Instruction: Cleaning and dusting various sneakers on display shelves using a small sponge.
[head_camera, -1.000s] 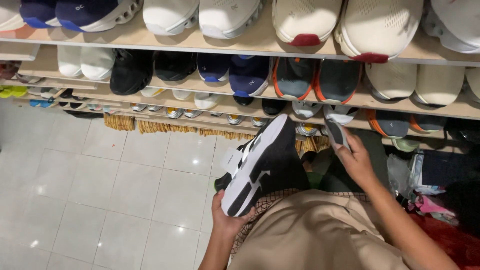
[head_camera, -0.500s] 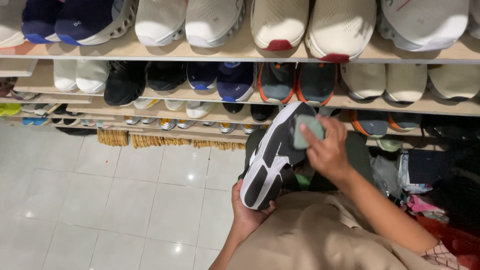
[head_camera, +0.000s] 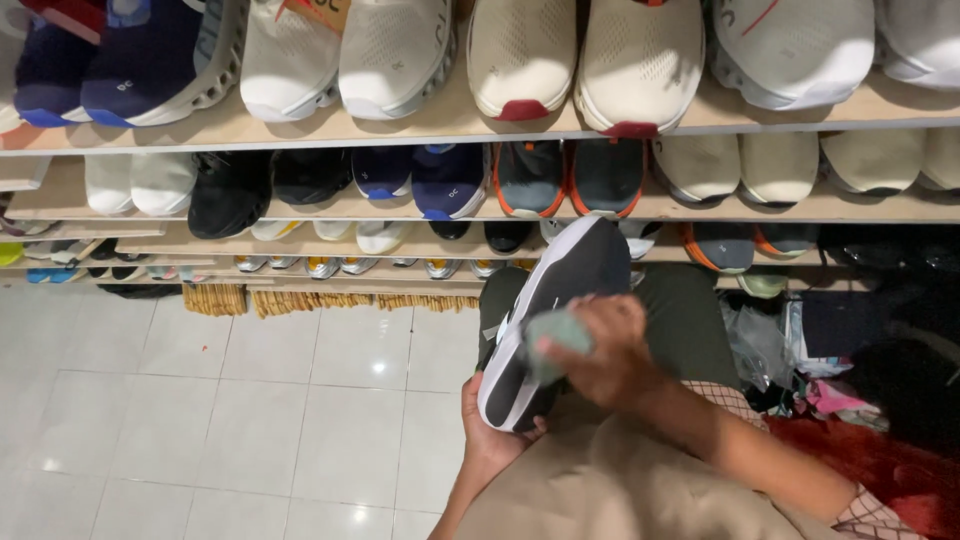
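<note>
A person holds a black shoe (head_camera: 560, 300) with a white sole. The left hand (head_camera: 490, 425) cups the heel end from below. The toe points up toward the shelves (head_camera: 420, 130). The right hand (head_camera: 600, 350) is closed around a small pale green cloth (head_camera: 555, 335) and presses it on the side of the shoe. The picture is a bit blurry there. The shelves are full of shoes in rows, white, black, blue and orange. The floor (head_camera: 200, 400) has shiny white tiles. Some bags and clothes (head_camera: 820, 370) lie at the right.
</note>
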